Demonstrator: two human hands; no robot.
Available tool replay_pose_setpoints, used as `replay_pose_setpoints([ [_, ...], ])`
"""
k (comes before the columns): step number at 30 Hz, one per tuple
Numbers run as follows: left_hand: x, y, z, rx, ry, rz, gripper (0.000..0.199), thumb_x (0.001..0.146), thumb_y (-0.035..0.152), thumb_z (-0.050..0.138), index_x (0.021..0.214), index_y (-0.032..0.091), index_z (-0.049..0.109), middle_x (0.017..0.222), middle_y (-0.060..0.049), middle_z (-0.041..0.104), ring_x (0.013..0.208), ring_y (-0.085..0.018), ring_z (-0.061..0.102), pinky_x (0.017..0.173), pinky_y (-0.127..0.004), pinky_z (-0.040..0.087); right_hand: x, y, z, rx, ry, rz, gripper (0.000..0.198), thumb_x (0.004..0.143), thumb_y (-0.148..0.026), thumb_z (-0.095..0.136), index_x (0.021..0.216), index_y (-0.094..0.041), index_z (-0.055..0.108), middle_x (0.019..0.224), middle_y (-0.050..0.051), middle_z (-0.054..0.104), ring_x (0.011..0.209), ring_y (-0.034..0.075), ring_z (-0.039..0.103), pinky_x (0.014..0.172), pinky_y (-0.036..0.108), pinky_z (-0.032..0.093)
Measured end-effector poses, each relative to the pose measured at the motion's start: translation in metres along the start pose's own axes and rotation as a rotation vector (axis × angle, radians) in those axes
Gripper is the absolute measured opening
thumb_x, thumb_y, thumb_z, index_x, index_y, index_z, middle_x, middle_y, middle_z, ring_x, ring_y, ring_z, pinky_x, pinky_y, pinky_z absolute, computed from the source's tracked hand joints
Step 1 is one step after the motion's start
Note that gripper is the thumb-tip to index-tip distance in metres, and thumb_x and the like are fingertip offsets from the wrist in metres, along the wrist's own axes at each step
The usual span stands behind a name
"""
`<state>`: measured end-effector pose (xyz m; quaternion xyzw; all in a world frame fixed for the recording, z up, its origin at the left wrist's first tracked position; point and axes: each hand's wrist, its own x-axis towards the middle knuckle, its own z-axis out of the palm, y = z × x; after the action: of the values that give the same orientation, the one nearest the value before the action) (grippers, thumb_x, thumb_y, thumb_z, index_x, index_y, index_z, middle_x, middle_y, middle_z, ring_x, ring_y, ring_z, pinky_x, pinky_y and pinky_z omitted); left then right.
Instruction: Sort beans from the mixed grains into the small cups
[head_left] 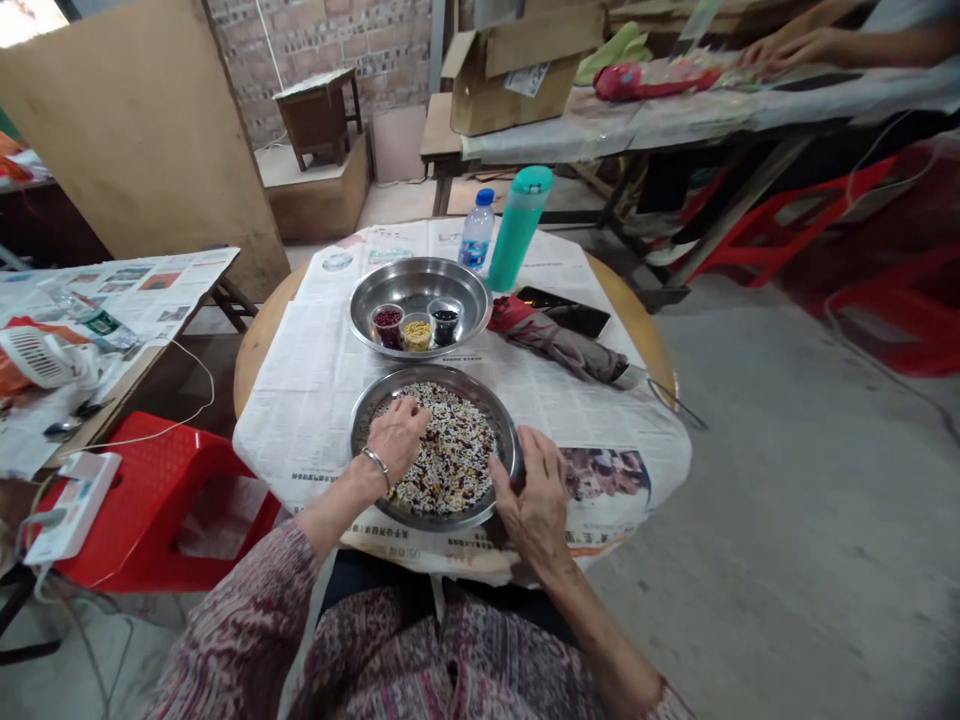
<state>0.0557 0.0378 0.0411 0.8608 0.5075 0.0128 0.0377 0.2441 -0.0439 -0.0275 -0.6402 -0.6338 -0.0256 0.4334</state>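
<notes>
A steel bowl (442, 522) near the table's front edge holds a mix of white grains and dark, red and yellow beans (461, 440). My left hand (400, 437), with a bracelet at the wrist, is in the left side of this bowl. Its fingers are curled together at the mix; what they pinch, if anything, is hidden. On the right rim rests my right hand (536, 495), its thumb at the inner edge and the fingers around the outside. Just behind, a second steel bowl (476, 292) contains small clear cups of red beans (388, 318), yellow beans (416, 333) and black beans (445, 316).
Newspaper (300, 400) covers the round table. A water bottle (478, 232), a teal flask (520, 228), a folded umbrella (559, 343) and a black phone (574, 312) stand or lie behind and right. A red stool (161, 510) is at left. Another person's hands (795, 50) are at the far table.
</notes>
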Motion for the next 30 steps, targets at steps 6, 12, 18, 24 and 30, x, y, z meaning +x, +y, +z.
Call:
replay_pose_setpoints([
  [6,-0.049,-0.007,0.003,-0.14,0.101,-0.101,0.02,0.095,0.013,0.044,0.104,0.021,0.061,0.104,-0.006,0.056,0.1,-0.019,0.052,0.092,-0.033,0.05,0.016,0.008,-0.001,-0.214,-0.206,-0.047,0.055,0.096,-0.042,0.04,0.141,-0.009,0.042,0.136,0.021,0.054,0.127,0.032,0.047,0.107,0.055,0.036],
  [12,-0.069,0.002,-0.003,-0.143,-0.023,-0.165,0.022,0.088,0.028,0.064,0.107,0.022,0.057,0.11,-0.006,0.054,0.106,-0.023,0.05,0.092,-0.037,0.05,0.016,0.0,-0.003,-0.187,-0.215,-0.155,0.035,0.094,-0.041,0.049,0.122,-0.025,0.062,0.142,0.012,0.051,0.13,0.034,0.045,0.106,0.063,0.032],
  [18,-0.06,0.015,-0.01,-0.141,-0.286,-0.146,0.029,0.086,0.019,0.063,0.113,0.023,0.053,0.113,-0.006,0.054,0.104,-0.022,0.057,0.087,-0.033,0.052,0.003,-0.005,0.005,0.168,-0.159,-0.021,0.034,0.093,-0.03,0.05,0.124,-0.02,0.06,0.144,0.014,0.047,0.133,0.027,0.045,0.108,0.052,0.041],
  [24,-0.037,0.039,0.008,-0.256,-0.192,0.189,0.031,0.088,0.018,0.055,0.119,0.024,0.053,0.123,-0.005,0.053,0.108,-0.02,0.055,0.093,-0.035,0.05,-0.009,-0.006,0.015,0.288,-0.076,0.109,0.036,0.095,-0.024,0.04,0.127,-0.017,0.054,0.139,0.016,0.052,0.132,0.024,0.046,0.109,0.051,0.039],
  [30,0.008,0.042,0.018,-0.042,0.002,0.452,0.021,0.094,0.022,0.046,0.112,0.018,0.058,0.132,-0.009,0.051,0.123,-0.027,0.043,0.104,-0.046,0.041,-0.008,-0.007,0.016,0.291,-0.067,0.121,0.038,0.098,-0.026,0.037,0.134,-0.02,0.049,0.14,0.014,0.051,0.133,0.023,0.045,0.11,0.05,0.039],
])
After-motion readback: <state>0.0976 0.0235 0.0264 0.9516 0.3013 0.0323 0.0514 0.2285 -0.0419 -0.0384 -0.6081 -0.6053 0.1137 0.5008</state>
